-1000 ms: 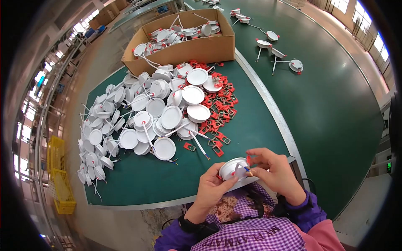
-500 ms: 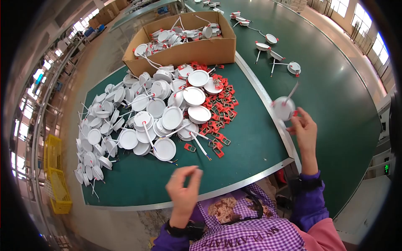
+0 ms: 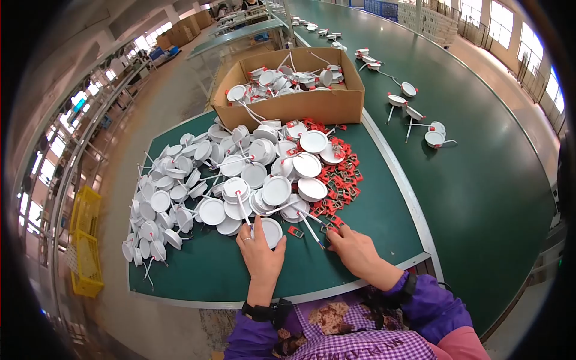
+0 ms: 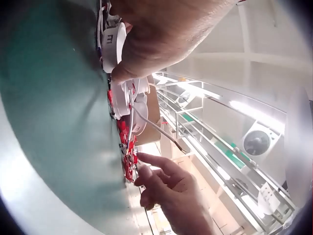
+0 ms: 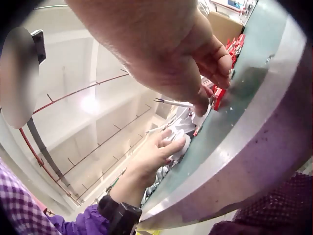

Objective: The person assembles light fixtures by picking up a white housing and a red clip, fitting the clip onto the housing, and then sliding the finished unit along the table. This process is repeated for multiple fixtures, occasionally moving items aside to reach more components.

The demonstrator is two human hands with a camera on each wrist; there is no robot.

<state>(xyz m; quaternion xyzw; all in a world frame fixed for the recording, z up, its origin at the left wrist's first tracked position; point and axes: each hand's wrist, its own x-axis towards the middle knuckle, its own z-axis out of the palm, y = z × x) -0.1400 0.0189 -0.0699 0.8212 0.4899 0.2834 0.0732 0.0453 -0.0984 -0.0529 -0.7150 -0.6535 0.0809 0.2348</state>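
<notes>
At the front of a heap of white round downlights (image 3: pixel 255 175), my left hand (image 3: pixel 262 255) grips one downlight (image 3: pixel 269 233) by its rim, thumb on the right side and fingers on the left. My right hand (image 3: pixel 358 255) reaches to the near end of a pile of red clips (image 3: pixel 342 174). Its thumb and fingertips pinch at a red clip (image 5: pixel 219 99) in the right wrist view, low over the table. Another red clip (image 3: pixel 295 231) lies alone between the hands. A white cable (image 3: pixel 311 229) with bare coloured wire ends points toward the right hand.
A cardboard box (image 3: pixel 294 107) of downlights with red clips stands at the back of the green table (image 3: pixel 210 270). Beyond the table's metal edge (image 3: pixel 401 180), several downlights (image 3: pixel 435 139) sit along a green belt (image 3: pixel 480 180). Yellow crates (image 3: pixel 87 240) stand on the floor at left.
My right hand has set its downlight on the green belt, let go and come back to the clips. The left hand has moved forward onto another downlight. The head view has shifted.
</notes>
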